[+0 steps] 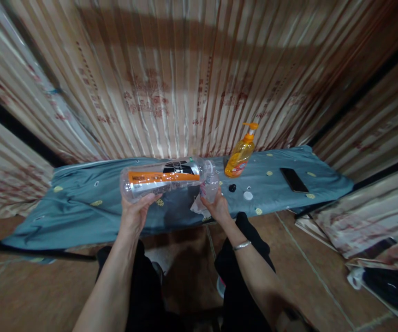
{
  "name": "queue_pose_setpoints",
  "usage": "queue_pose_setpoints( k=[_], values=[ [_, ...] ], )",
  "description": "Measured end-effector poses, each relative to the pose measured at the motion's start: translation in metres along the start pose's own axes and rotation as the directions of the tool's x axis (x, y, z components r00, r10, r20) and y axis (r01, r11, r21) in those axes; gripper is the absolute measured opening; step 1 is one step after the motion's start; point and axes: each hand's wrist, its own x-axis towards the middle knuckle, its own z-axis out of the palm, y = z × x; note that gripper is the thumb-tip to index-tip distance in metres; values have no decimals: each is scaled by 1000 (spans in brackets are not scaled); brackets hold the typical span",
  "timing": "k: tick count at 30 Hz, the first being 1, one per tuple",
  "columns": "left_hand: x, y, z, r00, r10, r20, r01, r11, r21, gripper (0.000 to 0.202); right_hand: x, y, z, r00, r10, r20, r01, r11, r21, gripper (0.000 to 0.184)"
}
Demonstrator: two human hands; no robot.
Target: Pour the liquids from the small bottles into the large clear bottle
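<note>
My left hand (pixel 138 210) is closed around the base end of a large clear plastic bottle (pixel 157 177) with an orange, silver and black label. The bottle lies almost level, its neck pointing right. At that neck, my right hand (pixel 217 205) grips a small clear bottle (pixel 210 184), whose mouth is close to the large one's; whether they touch I cannot tell. Beneath my right hand a whitish tissue-like piece (pixel 199 206) shows, and I cannot make out if it is held. Right of the hands lie a small black cap (pixel 232 188) and a white round lid (pixel 247 196).
An orange pump bottle (pixel 239 159) stands at the back of the cloth-covered narrow table (pixel 91 221). A dark phone (pixel 293 180) lies near its right end. Patterned curtains (pixel 171 92) hang behind and at both sides. A bag-like dark item (pixel 389 286) is at the lower right.
</note>
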Motion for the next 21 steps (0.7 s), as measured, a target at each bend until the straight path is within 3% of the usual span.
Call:
queue_pose_setpoints(
  k=[4,12,21],
  values=[
    [1,-1,-2,1000,-13,8,13,1000,1,108,1,2,2,1000,2,-7,-2,1000,25,75],
    [0,-1,-2,1000,-20,-1,20,1000,-9,95,0,4,3,1000,16,9,-16,998,58,74],
    [1,-3,-4,999,-35,-10,35,999,-1,98,1,4,3,1000,7,-10,-7,999,45,70]
  ],
)
